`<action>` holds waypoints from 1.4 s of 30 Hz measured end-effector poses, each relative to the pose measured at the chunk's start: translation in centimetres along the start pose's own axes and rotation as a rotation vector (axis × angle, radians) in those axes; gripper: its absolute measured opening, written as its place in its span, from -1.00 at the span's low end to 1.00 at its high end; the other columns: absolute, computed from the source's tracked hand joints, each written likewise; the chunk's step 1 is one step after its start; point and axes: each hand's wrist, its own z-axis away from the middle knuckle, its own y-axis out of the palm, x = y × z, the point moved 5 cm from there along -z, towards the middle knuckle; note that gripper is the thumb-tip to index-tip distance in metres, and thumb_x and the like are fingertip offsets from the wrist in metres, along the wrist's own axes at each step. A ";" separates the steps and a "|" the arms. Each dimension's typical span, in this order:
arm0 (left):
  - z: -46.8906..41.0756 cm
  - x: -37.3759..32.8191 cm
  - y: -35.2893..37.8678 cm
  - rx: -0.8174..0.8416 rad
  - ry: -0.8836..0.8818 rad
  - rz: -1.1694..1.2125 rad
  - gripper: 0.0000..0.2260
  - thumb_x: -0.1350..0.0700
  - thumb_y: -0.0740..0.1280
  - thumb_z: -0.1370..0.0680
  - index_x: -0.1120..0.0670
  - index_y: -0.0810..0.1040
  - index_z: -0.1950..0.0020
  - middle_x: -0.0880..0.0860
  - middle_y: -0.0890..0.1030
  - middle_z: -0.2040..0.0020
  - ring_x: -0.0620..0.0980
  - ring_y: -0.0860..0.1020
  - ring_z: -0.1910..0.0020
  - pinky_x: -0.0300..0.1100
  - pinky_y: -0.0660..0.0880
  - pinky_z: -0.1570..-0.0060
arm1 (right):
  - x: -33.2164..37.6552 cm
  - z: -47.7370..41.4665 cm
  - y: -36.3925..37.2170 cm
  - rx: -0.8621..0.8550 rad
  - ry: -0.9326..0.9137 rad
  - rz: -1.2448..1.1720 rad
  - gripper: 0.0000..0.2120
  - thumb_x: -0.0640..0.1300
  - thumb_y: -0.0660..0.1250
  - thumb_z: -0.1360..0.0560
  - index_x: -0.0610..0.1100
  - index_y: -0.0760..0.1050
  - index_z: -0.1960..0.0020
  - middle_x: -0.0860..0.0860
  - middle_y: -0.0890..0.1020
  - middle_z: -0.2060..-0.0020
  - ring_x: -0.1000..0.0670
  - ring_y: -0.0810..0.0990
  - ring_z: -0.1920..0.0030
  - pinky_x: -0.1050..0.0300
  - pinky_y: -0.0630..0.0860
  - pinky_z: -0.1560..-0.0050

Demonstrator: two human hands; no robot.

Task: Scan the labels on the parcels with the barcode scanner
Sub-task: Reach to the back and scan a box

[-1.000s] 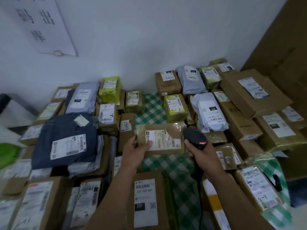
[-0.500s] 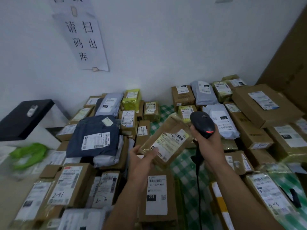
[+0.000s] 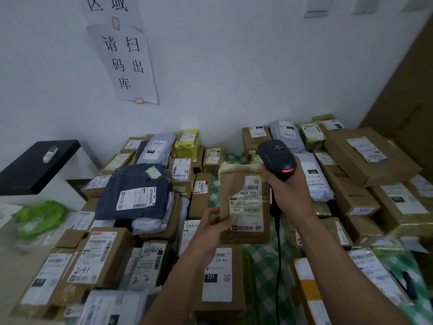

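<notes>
**Item: one parcel, presented for scanning**

Step in hand: a single brown parcel (image 3: 230,184) is lifted off the pile and stood on end above the middle of the worktop (image 3: 264,261), its label (image 3: 247,205) facing the camera. By appearance the scan of this one is being set up, not finished.

Left hand (image 3: 209,231): fingers closed round the parcel's lower left corner, thumb lying on its face at the label's edge. It alone bears the parcel.

Right hand (image 3: 289,191): fingers curled tight round the grip of the barcode scanner (image 3: 277,159). The scanner head stands just beside the parcel's upper right corner, with a red light showing on its back. Whether a finger is on the trigger cannot be told.

Cable (image 3: 278,254): hangs from the scanner toward the worktop's near edge.

Remainder: many labelled parcels lie toward the left and right edges and the far edge — among them a navy bag (image 3: 131,191) and, under the left forearm, a box marked 231 (image 3: 218,275).

Next move calls for: the scanner's nose looks turned past the label and no beam shows on the barcode, so nose and label likely need turning to face each other, with the thumb clear of the print.
</notes>
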 end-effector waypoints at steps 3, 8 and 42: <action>-1.1 -0.2 -0.7 0.008 0.010 -0.038 -0.24 0.09 0.67 -0.33 -0.07 0.40 -0.44 0.11 0.70 -0.21 0.16 0.67 -0.21 0.24 0.51 -0.31 | -0.1 -0.5 -0.3 0.027 -0.013 0.025 -0.46 -0.17 0.53 -0.52 -0.02 0.43 -0.44 0.26 0.60 -0.14 0.43 0.57 -0.05 0.52 0.46 0.00; -2.7 -1.9 -1.3 -0.188 0.120 -0.058 -0.30 -0.01 0.65 -0.39 -0.19 0.44 -0.45 -0.01 0.70 -0.21 0.02 0.69 -0.16 0.14 0.61 -0.20 | -1.7 -0.2 -0.4 0.100 0.135 0.119 -0.47 -0.01 0.56 -0.49 0.08 0.47 -0.39 0.21 0.65 -0.11 0.24 0.64 -0.07 0.22 0.60 -0.04; -9.1 -2.1 -6.8 -0.497 0.060 -0.122 -0.37 0.05 0.67 -0.34 -0.17 0.44 -0.30 -0.03 0.67 -0.22 0.04 0.64 -0.17 0.13 0.58 -0.25 | -7.7 -0.4 4.2 0.509 0.400 0.225 -0.62 0.06 0.53 -0.52 0.09 0.53 -0.29 0.02 0.75 0.14 0.02 0.76 0.10 0.13 0.67 0.12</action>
